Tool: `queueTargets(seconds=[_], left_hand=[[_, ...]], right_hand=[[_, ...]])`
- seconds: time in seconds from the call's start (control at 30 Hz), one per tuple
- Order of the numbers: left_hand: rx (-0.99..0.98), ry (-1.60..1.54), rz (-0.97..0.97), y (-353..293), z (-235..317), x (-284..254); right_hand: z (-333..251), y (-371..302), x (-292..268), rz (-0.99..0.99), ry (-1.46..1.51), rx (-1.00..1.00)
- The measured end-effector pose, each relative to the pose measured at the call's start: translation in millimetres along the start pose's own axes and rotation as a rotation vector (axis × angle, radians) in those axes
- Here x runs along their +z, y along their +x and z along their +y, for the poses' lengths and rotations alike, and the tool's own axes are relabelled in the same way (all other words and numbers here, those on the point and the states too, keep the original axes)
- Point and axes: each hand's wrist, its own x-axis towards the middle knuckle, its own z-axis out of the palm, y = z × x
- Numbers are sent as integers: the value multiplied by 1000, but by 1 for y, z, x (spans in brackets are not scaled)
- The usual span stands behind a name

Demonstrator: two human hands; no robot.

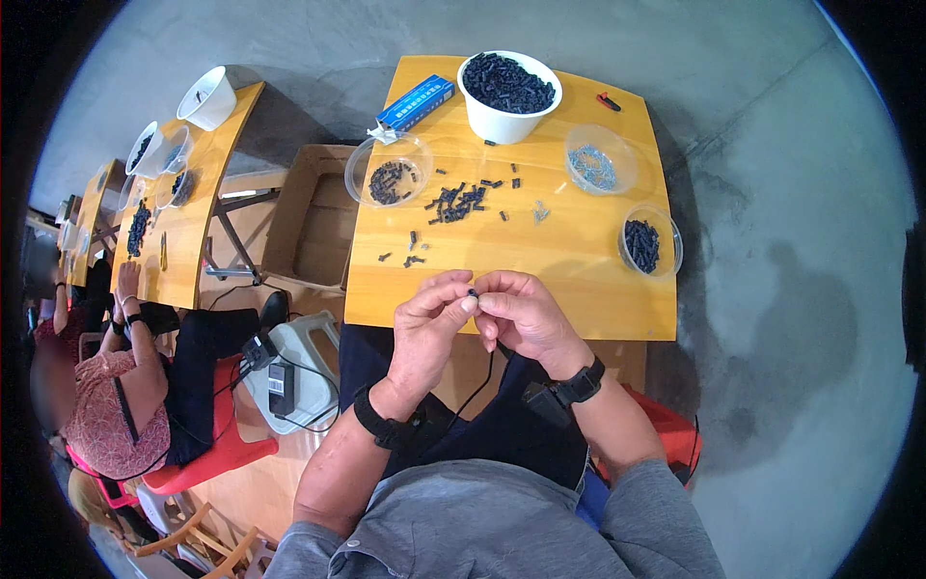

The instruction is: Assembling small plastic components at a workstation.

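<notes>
My left hand [430,317] and my right hand [528,315] meet just over the near edge of the yellow table [588,311]. Their fingertips pinch a small black plastic piece [472,292], which the fingers mostly cover. Beyond them lies a loose scatter of short black plastic pieces [456,205], with a few nearer ones to the left. A little heap of thin silvery screws or pins [540,211] sits right of the scatter.
At the back stand a white tub [503,127] of black pieces and a blue box [416,105]. Clear bowls hold small black parts [389,182], silvery pins [591,168] and black pieces [641,245]. A red-and-black tool [608,101] lies far right. Another person [111,410] works at left.
</notes>
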Motion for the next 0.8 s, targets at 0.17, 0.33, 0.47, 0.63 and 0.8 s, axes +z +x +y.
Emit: queueTargets(seconds=[0.17, 0.33, 0.47, 0.63, 0.8], left_hand=[[-165, 14, -35, 0, 3, -8], [-337, -8, -47, -3, -14, -22], [-378, 26, -36, -4, -23, -27], [-393, 66, 8, -2, -29, -31], [-400, 87, 46, -3, -35, -35]], right_hand=[[-16, 14, -44, 421, -687, -96], [-37, 31, -102, 780, -1647, -398], [-40, 45, -95, 826, -1796, -321], [-41, 55, -96, 736, -1876, -390], [-41, 49, -103, 659, -1788, -470]])
